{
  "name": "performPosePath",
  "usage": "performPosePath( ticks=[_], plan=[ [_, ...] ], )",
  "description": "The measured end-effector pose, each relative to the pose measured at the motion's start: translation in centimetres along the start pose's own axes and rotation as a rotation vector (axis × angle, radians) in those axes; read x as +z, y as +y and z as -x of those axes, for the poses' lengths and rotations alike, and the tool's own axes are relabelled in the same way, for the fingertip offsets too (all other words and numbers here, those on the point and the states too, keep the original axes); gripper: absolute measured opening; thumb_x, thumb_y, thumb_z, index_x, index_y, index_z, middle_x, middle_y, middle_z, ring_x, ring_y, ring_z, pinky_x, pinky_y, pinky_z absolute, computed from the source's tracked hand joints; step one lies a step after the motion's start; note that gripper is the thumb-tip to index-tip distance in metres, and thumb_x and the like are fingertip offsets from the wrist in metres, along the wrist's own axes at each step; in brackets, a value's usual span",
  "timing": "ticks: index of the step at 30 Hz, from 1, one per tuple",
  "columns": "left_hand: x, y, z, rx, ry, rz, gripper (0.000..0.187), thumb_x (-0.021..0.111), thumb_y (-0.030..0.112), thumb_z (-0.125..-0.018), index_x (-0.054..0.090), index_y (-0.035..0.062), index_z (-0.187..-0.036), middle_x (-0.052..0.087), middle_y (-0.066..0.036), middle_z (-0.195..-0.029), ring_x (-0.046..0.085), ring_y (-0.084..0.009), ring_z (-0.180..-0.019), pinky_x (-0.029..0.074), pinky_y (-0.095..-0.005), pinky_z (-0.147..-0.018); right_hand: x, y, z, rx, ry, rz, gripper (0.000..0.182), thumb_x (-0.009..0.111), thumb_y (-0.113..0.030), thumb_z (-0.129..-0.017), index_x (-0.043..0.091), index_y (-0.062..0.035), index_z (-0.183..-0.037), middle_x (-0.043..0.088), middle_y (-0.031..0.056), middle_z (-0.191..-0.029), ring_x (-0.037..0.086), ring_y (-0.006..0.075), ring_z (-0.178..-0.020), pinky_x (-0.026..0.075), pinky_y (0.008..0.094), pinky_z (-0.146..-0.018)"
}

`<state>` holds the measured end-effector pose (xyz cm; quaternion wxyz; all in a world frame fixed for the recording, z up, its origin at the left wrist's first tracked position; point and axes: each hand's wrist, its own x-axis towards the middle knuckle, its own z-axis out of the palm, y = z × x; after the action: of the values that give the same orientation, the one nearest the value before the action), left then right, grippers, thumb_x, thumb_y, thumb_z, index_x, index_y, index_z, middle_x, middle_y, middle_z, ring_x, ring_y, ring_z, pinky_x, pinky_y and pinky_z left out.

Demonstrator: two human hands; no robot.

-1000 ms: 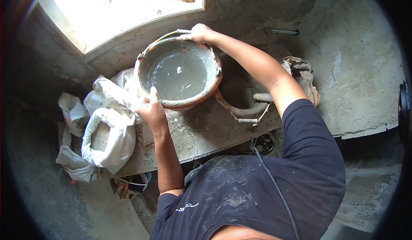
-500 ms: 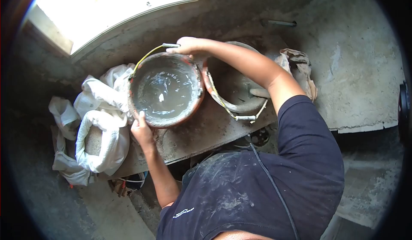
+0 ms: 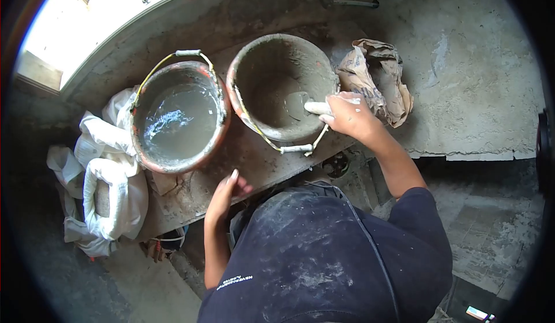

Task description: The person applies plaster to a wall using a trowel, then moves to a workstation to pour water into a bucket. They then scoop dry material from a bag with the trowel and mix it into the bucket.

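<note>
My right hand (image 3: 351, 114) is closed around the pale handle of a trowel (image 3: 317, 108) at the right rim of the mortar-crusted bucket (image 3: 278, 134). Inside that bucket the trowel's blade lies against grey residue, its outline hard to make out. To the left stands a second bucket (image 3: 221, 123), holding greyish water (image 3: 184, 123) with light glinting off it. Its yellow wire handle with a grey grip leans up at the back. My left hand (image 3: 226, 195) hangs below the buckets near the ledge's front, fingers loosely bent and apart, holding nothing.
White woven sacks (image 3: 115, 207), one rolled open with grey powder in it, stand at the left. Crumpled brown paper (image 3: 396, 95) lies right of the buckets on the concrete ledge (image 3: 254, 164). A window (image 3: 115, 17) and a short pipe (image 3: 352, 3) are at the back.
Both hands have let go of the water bucket, which now stands upright on the ledge. My right hand has moved over to the trowel; my left has drawn back towards my body.
</note>
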<state>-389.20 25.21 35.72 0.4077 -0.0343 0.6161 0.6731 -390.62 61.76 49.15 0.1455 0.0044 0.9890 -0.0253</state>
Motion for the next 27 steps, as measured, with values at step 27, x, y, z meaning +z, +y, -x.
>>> performPosePath(
  ticks=[27],
  plan=[
    [21.0,0.4,-6.8,0.369,0.574,0.396,0.026,0.070,0.015,-0.079,0.060,0.0021,-0.099,0.061,-0.003,-0.085,0.060,-0.0146,-0.074,0.052,-0.0276,-0.060,6.8,17.1,3.5,-0.027,0.337,-2.388,0.031,0.054,-0.030,-0.097,0.056,0.0002,-0.094,0.051,0.0026,-0.068,0.042,0.0085,-0.056,0.035,0.0210,-0.053]
  ],
)
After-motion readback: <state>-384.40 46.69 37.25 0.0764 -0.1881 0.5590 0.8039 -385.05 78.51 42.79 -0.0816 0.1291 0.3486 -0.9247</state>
